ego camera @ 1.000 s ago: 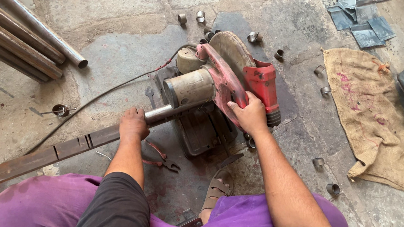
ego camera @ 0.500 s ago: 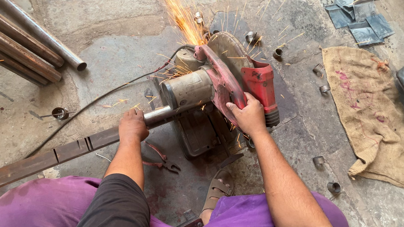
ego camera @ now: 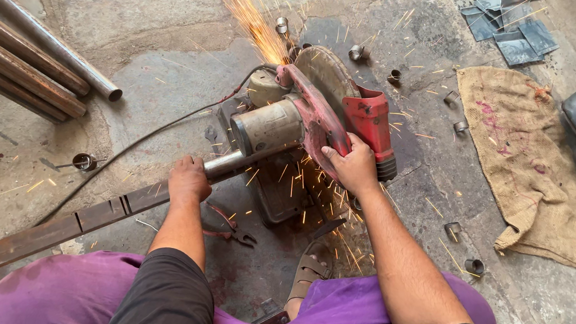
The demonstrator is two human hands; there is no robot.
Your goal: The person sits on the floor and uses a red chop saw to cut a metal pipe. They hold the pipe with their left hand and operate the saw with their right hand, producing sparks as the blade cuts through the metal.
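**Cut-off saw in use on a stone floor, both hands engaged**

Item 1. Red cut-off saw (ego camera: 306,114): set on the floor at centre, at 12 o'clock from the person's knees. Sparks (ego camera: 246,10) are thrown from the blade toward 11 o'clock.

Item 2. Metal tube (ego camera: 231,165): laid under the saw, running out toward 8 o'clock, where a long flat steel bar (ego camera: 63,228) lies in line with it.

Item 3. Left hand (ego camera: 189,181): forearm extended straight ahead, palm down, fingers closed over the tube just at 8 o'clock of the saw motor.

Item 4. Right hand (ego camera: 352,167): arm stretched forward from 5 o'clock, fingers wrapped shut around the saw's red handle.

Item 5. Surroundings: steel pipes (ego camera: 23,59) at 10 o'clock; burlap sack (ego camera: 527,164) at 3 o'clock; short cut rings (ego camera: 462,127) scattered near the sack; pliers (ego camera: 232,230) on the floor just at 5 o'clock of the left hand; sandalled foot (ego camera: 309,270) below the saw.
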